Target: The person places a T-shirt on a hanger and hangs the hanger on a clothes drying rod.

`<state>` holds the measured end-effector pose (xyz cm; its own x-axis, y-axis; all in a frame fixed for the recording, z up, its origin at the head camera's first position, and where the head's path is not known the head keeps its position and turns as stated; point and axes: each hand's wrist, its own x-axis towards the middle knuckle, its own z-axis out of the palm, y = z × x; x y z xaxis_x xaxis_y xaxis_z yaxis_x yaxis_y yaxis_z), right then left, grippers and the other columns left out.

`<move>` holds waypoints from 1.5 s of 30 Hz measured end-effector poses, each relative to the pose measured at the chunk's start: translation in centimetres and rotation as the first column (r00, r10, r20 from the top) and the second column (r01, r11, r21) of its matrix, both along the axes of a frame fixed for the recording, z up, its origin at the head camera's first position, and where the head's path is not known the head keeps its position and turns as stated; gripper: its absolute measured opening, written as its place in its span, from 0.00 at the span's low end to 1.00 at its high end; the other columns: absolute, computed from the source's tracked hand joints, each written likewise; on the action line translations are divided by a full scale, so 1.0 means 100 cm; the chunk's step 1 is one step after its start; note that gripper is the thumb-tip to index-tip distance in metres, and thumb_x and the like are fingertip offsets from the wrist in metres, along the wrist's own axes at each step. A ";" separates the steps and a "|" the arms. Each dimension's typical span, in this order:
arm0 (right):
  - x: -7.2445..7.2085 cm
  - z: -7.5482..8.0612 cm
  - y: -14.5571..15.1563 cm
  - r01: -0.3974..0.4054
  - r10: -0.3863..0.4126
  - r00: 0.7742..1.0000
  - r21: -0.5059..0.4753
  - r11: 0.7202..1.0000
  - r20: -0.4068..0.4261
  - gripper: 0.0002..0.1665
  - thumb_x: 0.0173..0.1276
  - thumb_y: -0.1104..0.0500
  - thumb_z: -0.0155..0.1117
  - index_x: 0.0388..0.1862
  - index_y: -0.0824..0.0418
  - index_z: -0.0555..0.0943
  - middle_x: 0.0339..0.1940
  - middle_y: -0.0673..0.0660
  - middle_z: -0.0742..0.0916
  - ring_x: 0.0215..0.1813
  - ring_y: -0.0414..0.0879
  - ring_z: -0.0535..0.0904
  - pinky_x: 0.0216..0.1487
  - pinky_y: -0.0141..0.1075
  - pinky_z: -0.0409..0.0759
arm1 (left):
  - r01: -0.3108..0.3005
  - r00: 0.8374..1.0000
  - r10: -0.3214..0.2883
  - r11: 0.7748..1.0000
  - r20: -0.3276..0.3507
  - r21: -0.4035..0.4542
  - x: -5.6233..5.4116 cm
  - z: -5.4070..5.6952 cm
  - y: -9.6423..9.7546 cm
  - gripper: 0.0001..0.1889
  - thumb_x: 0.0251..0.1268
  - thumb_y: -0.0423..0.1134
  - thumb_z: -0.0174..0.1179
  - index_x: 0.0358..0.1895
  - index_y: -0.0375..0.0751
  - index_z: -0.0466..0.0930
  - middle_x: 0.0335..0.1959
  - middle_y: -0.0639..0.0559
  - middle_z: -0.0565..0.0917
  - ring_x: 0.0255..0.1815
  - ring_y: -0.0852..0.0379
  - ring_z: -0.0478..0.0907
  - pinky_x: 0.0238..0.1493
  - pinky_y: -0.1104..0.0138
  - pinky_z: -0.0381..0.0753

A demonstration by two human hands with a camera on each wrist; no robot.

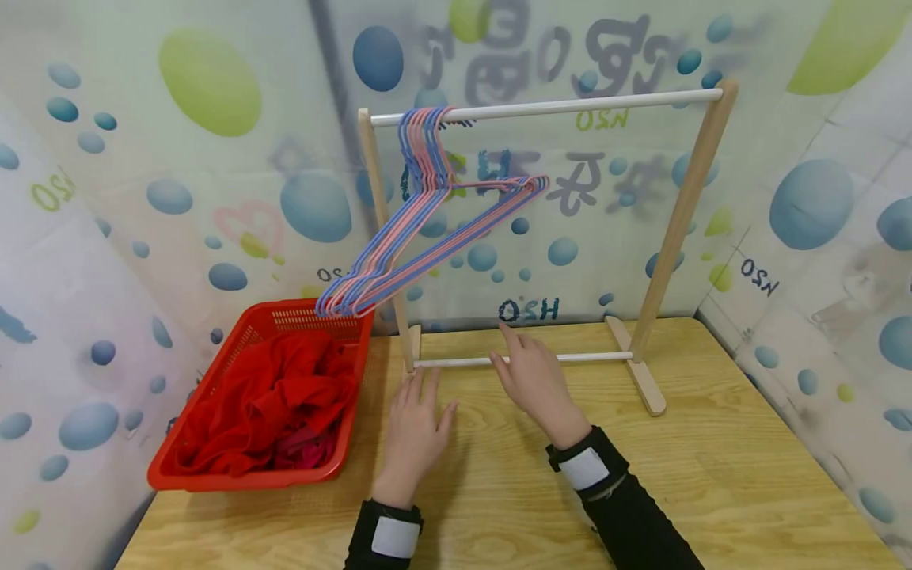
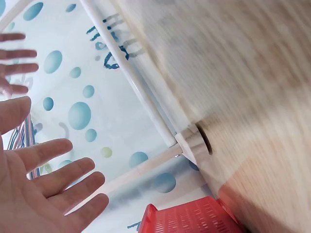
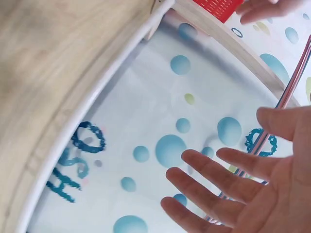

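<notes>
My left hand [image 1: 413, 439] is held over the table near the foot of the rack's left post, its fingers extended and holding nothing. To its right my right hand [image 1: 536, 388] hovers near the rack's white lower bar [image 1: 591, 358], with fingers spread and nothing in them. In the wrist views both the left hand [image 2: 53, 187] and the right hand [image 3: 233, 189] look apart from any object. Several blue and pink clothes hangers [image 1: 427, 214] hang bunched at the left end of the rack's white top rod [image 1: 570, 106].
A red plastic basket [image 1: 160, 467] with red cloth [image 1: 285, 396] heaped in it stands at the left of the wooden table [image 1: 513, 491]. The rack's right wooden post [image 1: 684, 214] rises from a foot [image 1: 647, 384]. A patterned curtain [image 1: 313, 198] closes off the back and sides.
</notes>
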<state>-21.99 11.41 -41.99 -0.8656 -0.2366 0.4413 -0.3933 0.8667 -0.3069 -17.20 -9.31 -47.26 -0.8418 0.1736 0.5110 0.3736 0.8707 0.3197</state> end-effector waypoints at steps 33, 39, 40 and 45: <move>-0.069 0.085 -0.082 -0.051 0.005 0.971 -0.188 0.981 -0.238 0.19 0.89 0.55 0.60 0.49 0.68 0.90 0.29 0.60 0.90 0.22 0.51 0.83 0.23 0.41 0.78 | -0.053 0.986 0.073 0.990 -0.150 0.130 0.018 -0.007 -0.013 0.17 0.67 0.27 0.71 0.55 0.21 0.85 0.44 0.31 0.82 0.45 0.34 0.81 0.46 0.43 0.82; -0.072 0.098 -0.099 -0.107 0.059 0.978 -0.236 0.966 -0.201 0.21 0.90 0.54 0.58 0.48 0.70 0.89 0.32 0.62 0.90 0.27 0.52 0.84 0.28 0.42 0.81 | -0.054 0.979 0.079 0.990 -0.190 0.132 0.012 -0.029 -0.023 0.16 0.65 0.30 0.72 0.53 0.24 0.86 0.46 0.31 0.83 0.45 0.32 0.81 0.43 0.39 0.82; -0.072 0.100 -0.101 -0.115 0.068 0.978 -0.240 0.964 -0.196 0.21 0.90 0.55 0.58 0.49 0.70 0.89 0.32 0.62 0.90 0.27 0.52 0.84 0.28 0.41 0.81 | -0.052 0.977 0.079 0.990 -0.199 0.134 0.007 -0.040 -0.026 0.16 0.67 0.32 0.71 0.53 0.25 0.86 0.46 0.32 0.83 0.45 0.33 0.81 0.41 0.38 0.81; -0.075 0.102 -0.110 -0.147 0.091 0.972 -0.254 0.956 -0.218 0.21 0.90 0.55 0.58 0.48 0.72 0.89 0.30 0.62 0.90 0.28 0.52 0.86 0.29 0.40 0.81 | -0.057 0.978 0.084 0.988 -0.191 0.145 -0.009 -0.085 -0.037 0.18 0.72 0.39 0.65 0.57 0.30 0.86 0.48 0.36 0.82 0.45 0.35 0.81 0.38 0.38 0.79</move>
<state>-29.53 0.40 -31.82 -0.7248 -0.1821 0.6645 -0.5662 0.7070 -0.4238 -18.11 -13.05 -55.78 -0.7306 0.0337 0.6820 0.3804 0.8496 0.3655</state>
